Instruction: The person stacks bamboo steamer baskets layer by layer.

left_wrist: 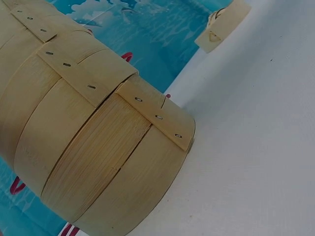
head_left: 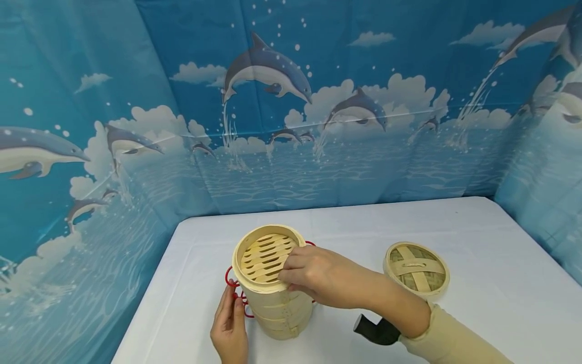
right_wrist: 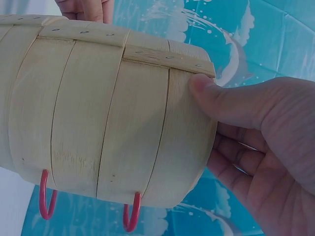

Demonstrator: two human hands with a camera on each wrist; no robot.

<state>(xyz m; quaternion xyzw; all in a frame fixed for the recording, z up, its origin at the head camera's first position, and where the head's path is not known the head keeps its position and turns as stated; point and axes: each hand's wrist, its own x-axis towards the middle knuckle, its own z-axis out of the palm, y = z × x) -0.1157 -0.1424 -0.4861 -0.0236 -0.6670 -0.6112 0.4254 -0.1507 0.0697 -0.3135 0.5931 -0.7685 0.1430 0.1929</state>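
Evidently steadied: bamboo steamer stack held at its rim

Upright on the near part of the table (head_left: 477,242), left of its middle, stands the bamboo steamer stack (head_left: 282,309), its top uncovered so that the slatted floor (head_left: 263,255) shows. Stapled overlaps on the walls lie roughly in line, which suggests that the tiers are seated squarely on one another.

The right hand (head_left: 318,275) has a closed grip on the top wall, thumb outside and fingers over the rim; a thin edge like this probably suits a pinch better than the broad round side. The left hand (head_left: 229,328) is upright at the opposite side, its fingertips by the red handles (right_wrist: 43,194), perhaps to stop the tall column from shifting; whether its grip pinches one, I cannot tell.

Farther right, the woven lid (head_left: 417,268) rests strap side up, apart from the column, presumably to leave the opening free. Below the right forearm, near the sleeve (head_left: 450,336), is a dark tube-like object (head_left: 377,332), partly hidden. Beyond everything hangs a dolphin-print backdrop (head_left: 364,156).
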